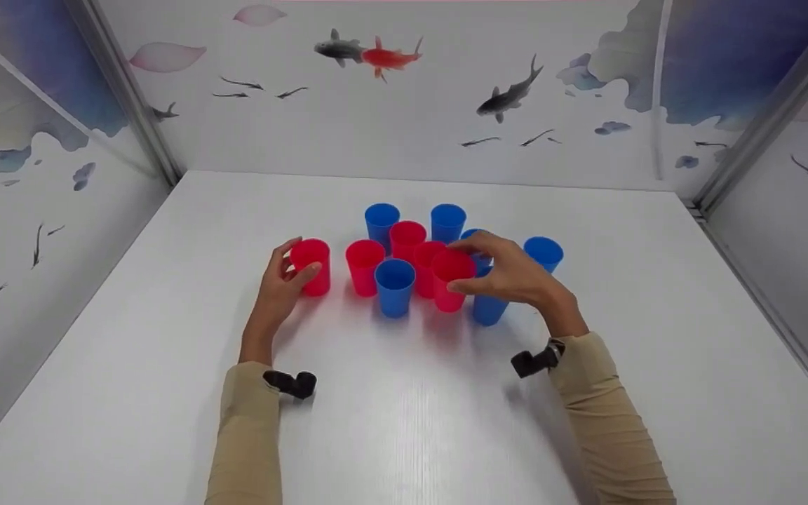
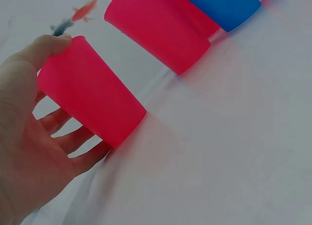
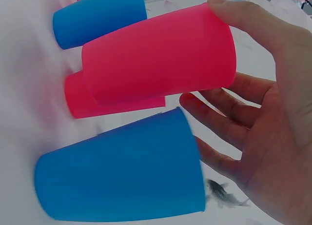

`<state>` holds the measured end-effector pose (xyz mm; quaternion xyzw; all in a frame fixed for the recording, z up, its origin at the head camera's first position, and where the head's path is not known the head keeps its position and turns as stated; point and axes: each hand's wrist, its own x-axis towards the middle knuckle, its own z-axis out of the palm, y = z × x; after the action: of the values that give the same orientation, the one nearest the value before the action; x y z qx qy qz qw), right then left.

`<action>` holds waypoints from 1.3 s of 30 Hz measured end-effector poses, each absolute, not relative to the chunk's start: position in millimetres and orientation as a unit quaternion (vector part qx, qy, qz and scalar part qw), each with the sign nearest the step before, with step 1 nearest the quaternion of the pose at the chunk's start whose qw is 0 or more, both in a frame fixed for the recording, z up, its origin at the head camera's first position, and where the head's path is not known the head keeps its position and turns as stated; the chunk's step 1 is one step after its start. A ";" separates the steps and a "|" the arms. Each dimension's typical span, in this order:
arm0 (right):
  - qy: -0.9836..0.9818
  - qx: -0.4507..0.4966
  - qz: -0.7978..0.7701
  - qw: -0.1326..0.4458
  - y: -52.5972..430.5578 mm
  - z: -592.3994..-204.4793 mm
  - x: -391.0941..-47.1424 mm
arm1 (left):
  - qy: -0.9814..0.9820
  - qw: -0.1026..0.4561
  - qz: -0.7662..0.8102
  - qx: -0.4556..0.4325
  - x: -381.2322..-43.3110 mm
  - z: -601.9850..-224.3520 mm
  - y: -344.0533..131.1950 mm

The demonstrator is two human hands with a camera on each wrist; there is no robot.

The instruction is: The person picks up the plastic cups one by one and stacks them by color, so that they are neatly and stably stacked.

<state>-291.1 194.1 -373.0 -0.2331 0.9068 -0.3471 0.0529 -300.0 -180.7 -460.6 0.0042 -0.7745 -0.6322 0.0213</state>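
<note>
At the left end of the group, my left hand (image 1: 279,289) holds a red cup (image 1: 316,270) that stands upright on the table. Its thumb lies at the rim and the fingers reach behind the cup (image 2: 92,95) in the left wrist view. My right hand (image 1: 509,270) grips another red cup (image 1: 449,284) near the rim, between thumb and fingers. That cup (image 3: 161,54) appears slightly raised above the table in the right wrist view. Close under the right hand stands a blue cup (image 1: 489,308). A red cup (image 1: 426,266) is partly hidden behind the held one.
Between the hands stand a red cup (image 1: 365,270) and a blue cup (image 1: 395,291). Further back are a red cup (image 1: 407,238) and blue cups (image 1: 381,223), (image 1: 448,223). A blue cup (image 1: 544,252) stands beyond the right hand. Patterned walls enclose the white table (image 1: 404,421).
</note>
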 end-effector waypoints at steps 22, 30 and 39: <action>0.878 -0.232 -0.419 -0.012 145.1 -320.4 -305.0 | -0.775 0.026 -0.631 0.004 -300.4 -461.1 -179.8; 0.872 -0.229 -0.433 -0.005 106.5 -312.4 -310.6 | -0.784 0.025 -0.620 0.017 -300.7 -462.1 -180.4; 0.866 -0.228 -0.445 0.002 65.1 -310.3 -312.9 | -0.779 0.014 -0.626 0.014 -302.1 -462.2 -182.2</action>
<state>-312.9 65.1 -310.3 -0.2283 0.8660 -0.4449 0.0022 -302.1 -182.2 -462.2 0.0142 -0.7793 -0.6263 0.0141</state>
